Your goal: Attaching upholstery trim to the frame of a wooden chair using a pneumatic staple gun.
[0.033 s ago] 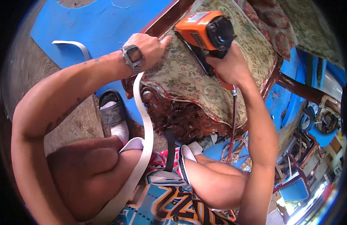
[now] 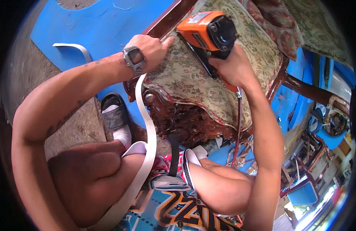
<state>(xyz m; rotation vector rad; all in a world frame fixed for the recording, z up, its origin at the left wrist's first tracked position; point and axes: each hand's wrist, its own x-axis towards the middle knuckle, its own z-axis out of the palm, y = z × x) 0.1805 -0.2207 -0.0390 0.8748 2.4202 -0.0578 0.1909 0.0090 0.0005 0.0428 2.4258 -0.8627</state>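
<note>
An orange and black pneumatic staple gun [image 2: 201,32] is gripped in my right hand [image 2: 235,67], its nose against the edge of floral upholstery. A reddish-brown air hose [image 2: 238,123] hangs from its handle. The upholstery [image 2: 185,77] covers a panel in a carved, dark red-brown wooden chair frame [image 2: 181,119]. At the panel's left edge, my left hand [image 2: 151,50] is closed over a long white strip [image 2: 147,123], one finger stretched toward the gun's nose. The strip trails from under my wrist down across my thigh. The hand hides the strip's upper end.
Blue sheeting [image 2: 85,27] lies beneath the chair, with a short white strip piece [image 2: 76,48] on it. Reddish patterned fabric [image 2: 274,27] drapes at the upper right. Wooden furniture frames [image 2: 309,161] crowd the right side. My sandalled foot [image 2: 115,111] stands left of the chair.
The staple gun and my right hand have shifted slightly left and down. My left hand stays nearly where it was on the edge.
</note>
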